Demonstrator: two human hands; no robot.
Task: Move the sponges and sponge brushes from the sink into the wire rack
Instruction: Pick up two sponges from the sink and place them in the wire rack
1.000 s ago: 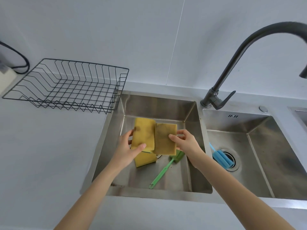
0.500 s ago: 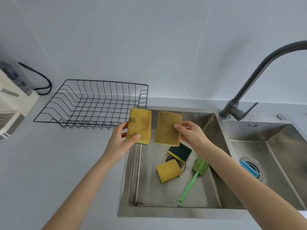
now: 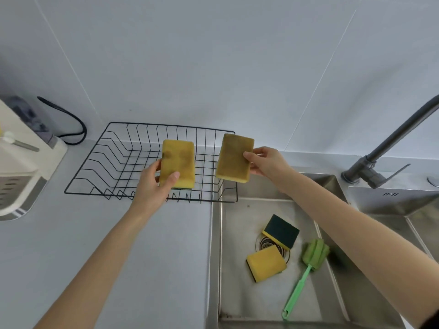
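Note:
My left hand (image 3: 152, 184) grips a stained yellow sponge (image 3: 177, 162) upright over the front part of the black wire rack (image 3: 114, 157). My right hand (image 3: 266, 162) pinches a second, browner yellow sponge (image 3: 234, 157) above the rack's right edge, beside the sink. In the left sink basin (image 3: 232, 293) lie a yellow sponge (image 3: 266, 262), a sponge with its dark green side up (image 3: 281, 231) over the drain, and a green sponge brush (image 3: 306, 271) with a long green handle.
A dark faucet (image 3: 380, 162) stands at the right between the two basins. A white appliance (image 3: 21, 167) with a black cable (image 3: 71, 124) sits at the left on the grey counter (image 3: 71, 233). The white wall rises just behind the rack.
Both hands have carried their sponges up and to the left, from over the sink basin to over the wire rack. The view has turned left, so the blue brush in the right basin is out of sight.

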